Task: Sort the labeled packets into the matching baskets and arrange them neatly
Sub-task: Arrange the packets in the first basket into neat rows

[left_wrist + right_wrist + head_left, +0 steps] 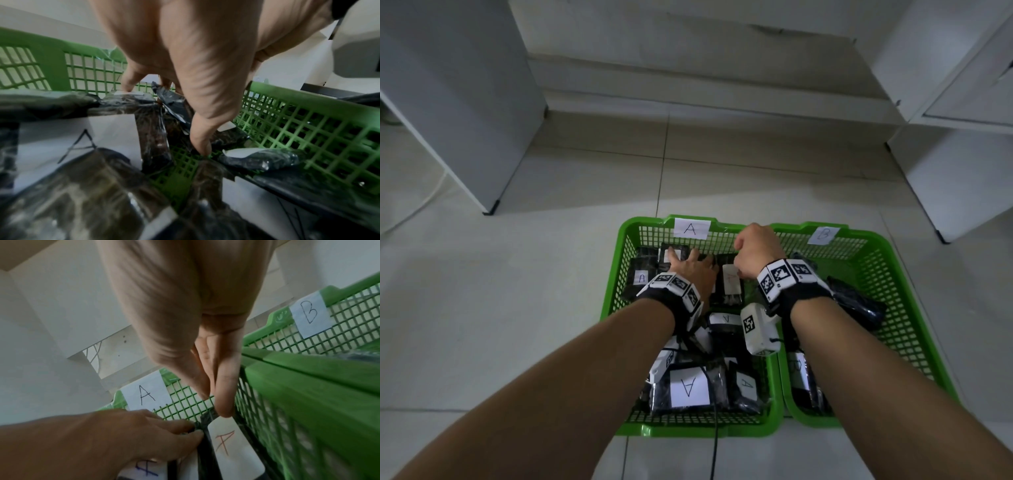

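Note:
Two green baskets stand side by side on the floor: basket A on the left with paper label "A", basket B on the right with label "B". Several black packets with white "A" labels lie in basket A. My left hand lies spread on the far packets, fingers straight and pressing down. My right hand is at basket A's far right corner, where its thumb and fingers pinch the far edge of a packet with a red "A".
Basket B holds a packet labelled "B" near me and dark packets at its middle. White cabinets stand to the left and right on the tiled floor. A black cable runs over basket A's near rim.

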`<action>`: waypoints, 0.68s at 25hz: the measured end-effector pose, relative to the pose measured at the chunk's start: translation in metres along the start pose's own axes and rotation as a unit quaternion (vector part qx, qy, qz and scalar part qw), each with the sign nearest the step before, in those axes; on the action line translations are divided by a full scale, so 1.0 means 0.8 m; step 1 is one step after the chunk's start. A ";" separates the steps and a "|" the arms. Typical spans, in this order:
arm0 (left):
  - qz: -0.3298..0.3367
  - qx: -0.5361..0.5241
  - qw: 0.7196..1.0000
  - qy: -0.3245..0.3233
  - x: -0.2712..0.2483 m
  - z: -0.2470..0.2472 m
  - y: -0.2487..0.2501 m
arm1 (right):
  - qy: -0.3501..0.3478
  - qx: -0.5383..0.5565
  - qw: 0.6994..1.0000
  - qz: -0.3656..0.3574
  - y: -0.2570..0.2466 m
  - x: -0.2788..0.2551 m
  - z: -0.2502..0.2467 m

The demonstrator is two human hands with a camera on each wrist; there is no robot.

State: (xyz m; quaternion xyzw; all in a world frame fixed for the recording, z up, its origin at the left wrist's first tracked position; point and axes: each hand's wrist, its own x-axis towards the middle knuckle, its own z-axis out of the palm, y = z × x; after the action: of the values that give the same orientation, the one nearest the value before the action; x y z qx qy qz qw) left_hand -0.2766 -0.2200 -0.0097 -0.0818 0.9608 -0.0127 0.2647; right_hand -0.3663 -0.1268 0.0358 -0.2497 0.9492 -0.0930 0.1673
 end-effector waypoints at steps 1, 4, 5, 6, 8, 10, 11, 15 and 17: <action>0.003 -0.004 1.000 0.000 0.000 -0.001 -0.002 | -0.021 -0.006 1.000 -0.009 0.000 0.000 0.003; 0.025 -0.022 0.999 0.025 -0.004 -0.002 -0.008 | -0.092 -0.030 0.995 -0.027 -0.006 -0.005 0.015; 0.035 -0.027 0.998 0.038 -0.007 -0.003 -0.010 | -0.095 -0.031 0.995 -0.026 -0.008 -0.006 0.017; 0.044 -0.030 0.997 0.053 -0.011 -0.003 -0.014 | -0.089 -0.025 0.995 -0.023 -0.010 -0.005 0.017; 0.051 -0.040 0.995 0.073 -0.018 -0.003 -0.023 | -0.053 -0.002 0.998 -0.015 -0.010 -0.003 0.010; 0.038 -0.065 0.994 0.079 -0.027 -0.006 -0.037 | -0.014 0.047 0.999 -0.003 -0.008 -0.002 0.000; 0.030 -0.083 0.993 0.082 -0.033 -0.010 -0.046 | 0.002 0.073 0.997 0.002 -0.008 -0.003 -0.003; 0.000 -0.062 0.993 0.103 -0.052 -0.023 -0.101 | -0.028 0.102 0.994 -0.008 -0.023 -0.015 -0.002; -0.011 -0.018 0.997 0.071 -0.058 -0.018 -0.123 | -0.091 0.082 0.992 -0.025 -0.041 -0.026 0.006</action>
State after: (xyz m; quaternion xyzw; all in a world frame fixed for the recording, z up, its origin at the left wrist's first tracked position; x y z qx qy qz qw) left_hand -0.2301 -0.3097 0.0329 -0.0961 0.9763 -0.0043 0.1937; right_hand -0.3329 -0.1452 0.0453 -0.2667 0.9124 -0.1515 0.2710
